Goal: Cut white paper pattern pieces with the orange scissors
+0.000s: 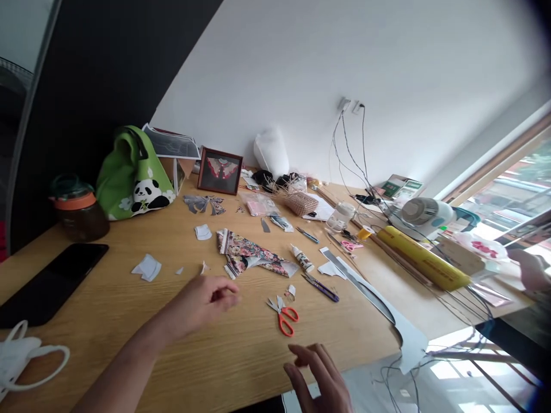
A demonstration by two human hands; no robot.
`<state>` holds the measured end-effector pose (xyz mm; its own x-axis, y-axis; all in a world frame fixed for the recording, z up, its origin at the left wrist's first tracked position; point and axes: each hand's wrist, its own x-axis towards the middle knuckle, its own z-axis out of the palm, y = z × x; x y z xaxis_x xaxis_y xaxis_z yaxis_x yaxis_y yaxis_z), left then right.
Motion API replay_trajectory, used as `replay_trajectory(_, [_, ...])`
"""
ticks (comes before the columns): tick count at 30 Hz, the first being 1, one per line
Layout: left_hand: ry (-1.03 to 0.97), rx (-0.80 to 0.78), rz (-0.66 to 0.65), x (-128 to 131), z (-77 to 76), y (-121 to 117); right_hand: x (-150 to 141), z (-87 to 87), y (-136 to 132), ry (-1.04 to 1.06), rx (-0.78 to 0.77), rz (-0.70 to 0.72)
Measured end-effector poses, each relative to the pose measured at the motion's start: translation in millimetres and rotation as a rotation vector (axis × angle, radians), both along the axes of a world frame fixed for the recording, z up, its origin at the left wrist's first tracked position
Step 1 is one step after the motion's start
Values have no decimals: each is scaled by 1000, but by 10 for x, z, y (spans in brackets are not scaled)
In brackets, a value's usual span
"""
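My left hand (210, 301) hovers over the table, its fingers loosely curled and nothing visible in them. Just beyond it lies a floral-print fabric piece (253, 252), folded, with a grey-white underside showing at its right end. My right hand (321, 378) is at the table's front edge, thumb and fingers apart and holding nothing. Between the hands rest small scissors (283, 315) with orange handles, blades spread. Purple-handled thread snips (322, 288) lie farther right, near a small white glue bottle (302, 258). A small white scrap (291, 291) sits above the scissors.
White paper pieces (147, 267), a black phone (54, 281) and a brown jar (80, 209) are at the left. Behind stand a green panda bag (135, 178) and a picture frame (220, 171). A long grey-white strip (370, 298) overhangs the edge. At the right lies a yellow roll (422, 258).
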<state>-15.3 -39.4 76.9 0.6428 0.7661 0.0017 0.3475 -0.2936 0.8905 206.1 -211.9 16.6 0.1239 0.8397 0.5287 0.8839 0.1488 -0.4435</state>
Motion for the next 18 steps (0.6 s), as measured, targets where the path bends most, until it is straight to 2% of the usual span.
replay_trajectory(4, [-83,17,222,-73,-227,189,61,2,175,-150,-51,-49])
replay_trajectory(9, [-4,261,569,-61,-384,288,112,-43,354,-205,-78,-89])
replay_trajectory(15, [109,431,685,-58,-422,254,183,-216,428,-309,-120,-77])
replay_trajectory(18, [155,521,733,-44,-432,246,184,-251,411,-332,-132,-67])
